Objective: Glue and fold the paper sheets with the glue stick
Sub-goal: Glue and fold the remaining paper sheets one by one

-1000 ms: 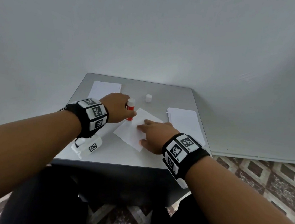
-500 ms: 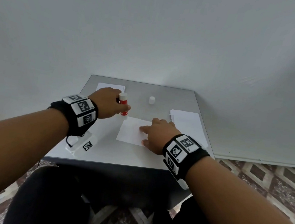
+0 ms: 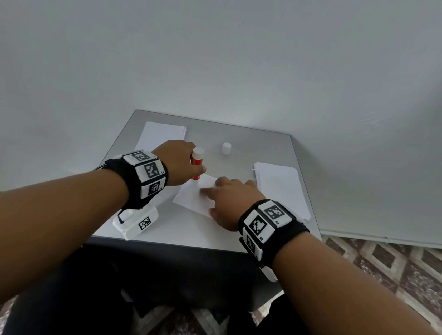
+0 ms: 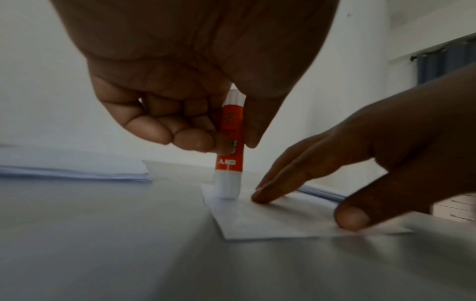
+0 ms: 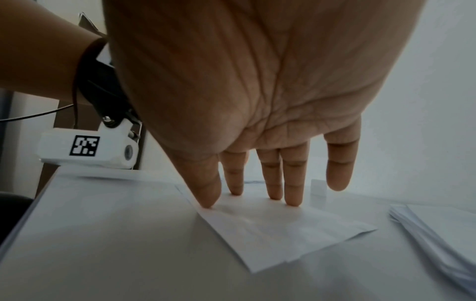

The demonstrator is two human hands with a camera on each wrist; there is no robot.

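A red and white glue stick [image 3: 196, 164] stands upside down, its white end [image 4: 228, 187] touching the far left corner of a single white paper sheet [image 3: 193, 198] in the middle of the table. My left hand [image 3: 180, 162] grips the stick, fingers and thumb curled round its red body [image 4: 230, 146]. My right hand [image 3: 228, 200] lies open on the sheet, with straight fingertips [image 5: 274, 193] and thumb [image 4: 351, 218] pressing it flat onto the table. The same sheet [image 5: 283, 234] lies slightly skewed. The stick's white cap [image 3: 226, 148] stands alone further back.
One stack of white sheets [image 3: 163, 134] lies at the back left, another [image 3: 280, 190] at the right edge. The small grey table [image 3: 239, 241] stands against a white wall, with patterned floor to the right. My left wrist camera [image 5: 87, 148] hangs near the front left edge.
The left hand carried the glue stick to the left and then back right onto the sheet's far left corner. The sheet turned a little under the right hand, which stays pressed on it.
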